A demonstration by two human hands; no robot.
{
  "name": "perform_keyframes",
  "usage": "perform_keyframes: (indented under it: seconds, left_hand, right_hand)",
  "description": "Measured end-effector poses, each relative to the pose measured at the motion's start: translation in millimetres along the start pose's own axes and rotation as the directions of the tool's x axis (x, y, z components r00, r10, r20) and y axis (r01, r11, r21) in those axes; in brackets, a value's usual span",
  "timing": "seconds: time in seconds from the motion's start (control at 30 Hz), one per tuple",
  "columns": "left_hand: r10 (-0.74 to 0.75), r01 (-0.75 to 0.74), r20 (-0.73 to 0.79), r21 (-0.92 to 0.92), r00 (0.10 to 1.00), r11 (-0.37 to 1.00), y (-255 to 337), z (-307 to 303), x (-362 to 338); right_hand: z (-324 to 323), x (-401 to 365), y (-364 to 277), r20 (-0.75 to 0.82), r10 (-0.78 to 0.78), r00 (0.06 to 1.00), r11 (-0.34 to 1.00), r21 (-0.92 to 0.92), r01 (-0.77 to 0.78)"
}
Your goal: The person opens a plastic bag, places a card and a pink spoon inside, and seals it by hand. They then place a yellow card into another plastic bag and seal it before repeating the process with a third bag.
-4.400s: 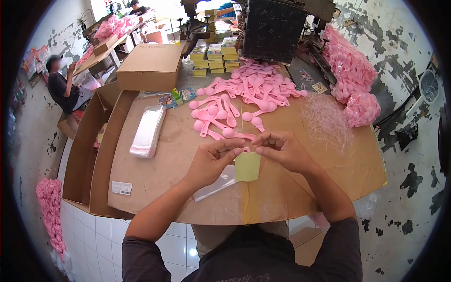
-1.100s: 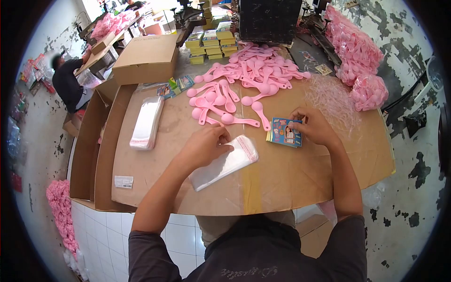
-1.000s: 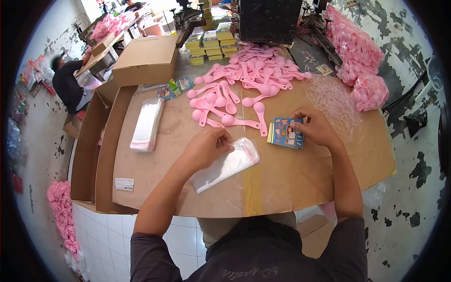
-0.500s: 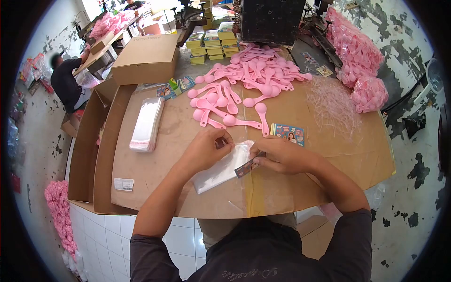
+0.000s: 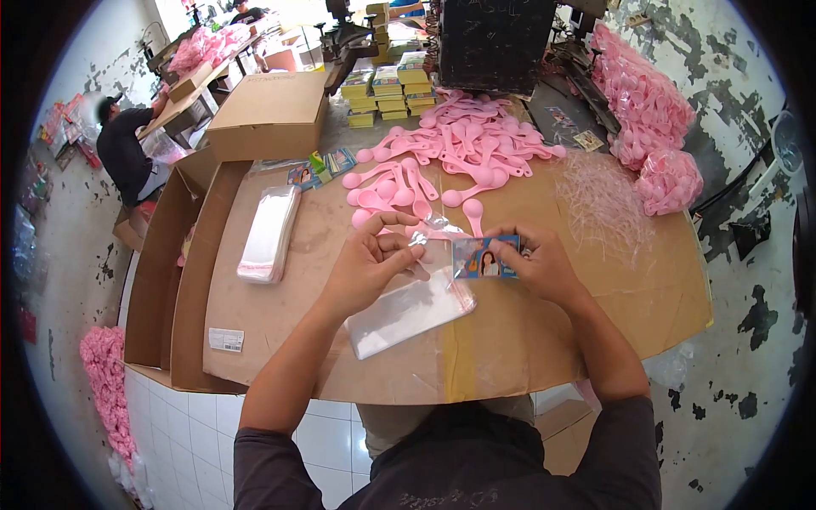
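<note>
My left hand (image 5: 371, 262) pinches the edge of a clear plastic bag (image 5: 439, 228), thumb against forefinger. In my right hand (image 5: 544, 265) is a printed blue card (image 5: 478, 258) with a picture on it, held at the bag's mouth with the thumb on top. The card overlaps the bag in this view. Below both hands lies a stack of clear plastic bags (image 5: 412, 316) on the cardboard table top (image 5: 595, 314). Just beyond the hands, pink measuring spoons (image 5: 473, 212) lie loose, in front of a larger heap of pink spoons (image 5: 476, 136).
Another bag stack (image 5: 269, 238) lies left, near a closed carton (image 5: 268, 115) and an open box (image 5: 189, 280). Stacked cards (image 5: 387, 89) stand at the back. Pink shreds (image 5: 603, 195) and bagged pink spoons (image 5: 667, 183) are on the right. A person (image 5: 127, 153) sits far left.
Both hands have risen off the bag stack, which now shows more fully. A single bag stretches from my left hand towards the card, which my right hand has lifted and turned face up.
</note>
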State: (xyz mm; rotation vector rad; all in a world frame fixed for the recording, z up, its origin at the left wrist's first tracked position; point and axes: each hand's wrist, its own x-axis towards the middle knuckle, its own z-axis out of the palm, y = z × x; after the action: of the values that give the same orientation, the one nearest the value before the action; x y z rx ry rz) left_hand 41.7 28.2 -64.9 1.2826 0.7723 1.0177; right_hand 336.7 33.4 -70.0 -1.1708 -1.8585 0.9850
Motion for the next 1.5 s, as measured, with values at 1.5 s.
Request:
perform_keyframes:
  seconds: [1.5]
  left_hand:
    - [0.048,-0.042,-0.085,0.075,0.995,0.996,-9,13,-6]
  right_hand:
    - [-9,33,-33,-0.059,-0.221,0.974,0.961,-0.182,0.207]
